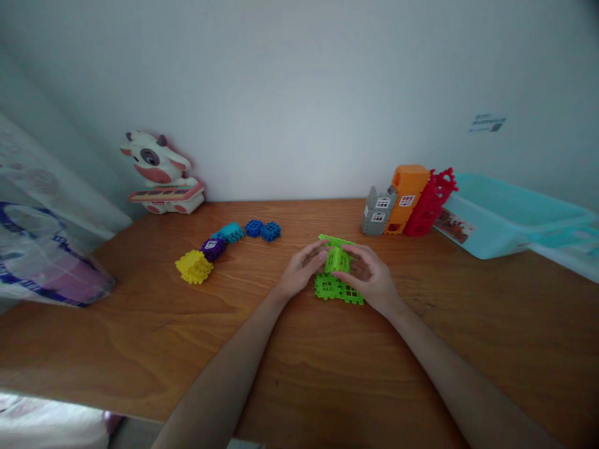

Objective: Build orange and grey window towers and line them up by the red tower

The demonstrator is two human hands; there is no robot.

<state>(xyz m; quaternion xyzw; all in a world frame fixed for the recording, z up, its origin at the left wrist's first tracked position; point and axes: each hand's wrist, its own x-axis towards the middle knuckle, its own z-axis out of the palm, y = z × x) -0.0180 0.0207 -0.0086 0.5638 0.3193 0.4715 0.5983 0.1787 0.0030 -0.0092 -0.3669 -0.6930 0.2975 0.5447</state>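
The light-blue plastic tub (pixel 496 215) sits at the right end of the worktop (pixel 140 349), near the wall, and it has a printed label (pixel 453 226) on its front side. From this view you cannot see what is inside it (its rim hides the inner part). On the left, a clear plastic bag (pixel 47 255) with blue and pink print lies beside the worktop.

Your two hands are near the middle of the worktop, curved and not spread. Your left hand (pixel 302 269) and your right hand (pixel 367 279) press from both sides on the green lattice block (pixel 337 260), with the fingers wrapped around it. This block stands upright on a flat green grid panel (pixel 334 289), and a green bar piece (pixel 334 240) lies across its top.

To the left of your hands, well apart from them, lie a yellow block (pixel 193 267), a purple block (pixel 213 249), a teal block (pixel 228 232) and two blue blocks (pixel 262 231). Grey (pixel 377 212), orange (pixel 407 199) and red (pixel 430 202) house pieces stand against the wall, and a cow-shaped toy (pixel 159 171) stands at the far left.
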